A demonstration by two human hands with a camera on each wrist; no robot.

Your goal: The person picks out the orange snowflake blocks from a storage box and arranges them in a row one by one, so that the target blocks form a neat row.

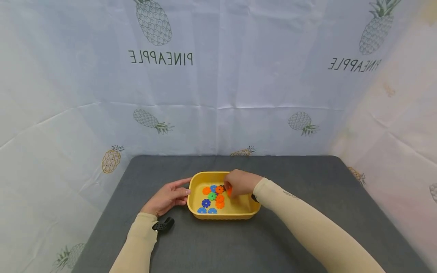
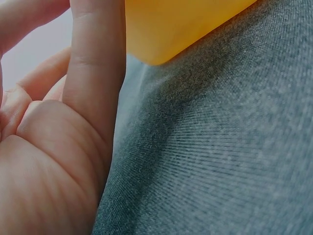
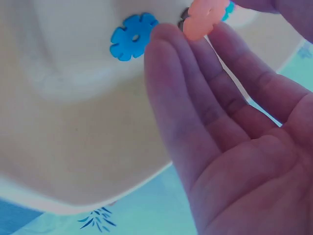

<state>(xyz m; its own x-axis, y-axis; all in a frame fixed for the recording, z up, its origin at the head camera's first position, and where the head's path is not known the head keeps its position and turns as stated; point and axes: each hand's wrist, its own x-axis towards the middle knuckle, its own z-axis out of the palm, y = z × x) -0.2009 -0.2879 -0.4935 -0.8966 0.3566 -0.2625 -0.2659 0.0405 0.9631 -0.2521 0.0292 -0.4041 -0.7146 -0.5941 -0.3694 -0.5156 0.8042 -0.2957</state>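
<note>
Inside a shallow yellow plastic tray (image 1: 223, 216), my right hand (image 1: 241, 182) reaches down at the right half. It pinches an orange notched plastic disc (image 3: 205, 17) between thumb and fingertips; from the head that disc shows as an orange edge under the fingers. A blue notched disc (image 3: 134, 36) lies on the tray floor beside the fingertips. My left hand (image 1: 169, 197) rests against the tray's left end, thumb at the rim and index finger along the far left corner. In the left wrist view its fingers (image 2: 95, 54) stretch out beside the yellow tray wall (image 2: 166, 29).
Several loose notched discs lie in the tray's left half, among them a green disc (image 1: 212, 196), a dark blue disc (image 1: 206, 203) and an orange disc (image 1: 220, 204). The tray stands on a dark grey table (image 1: 218, 246). A pineapple-print curtain (image 1: 218, 83) hangs behind it.
</note>
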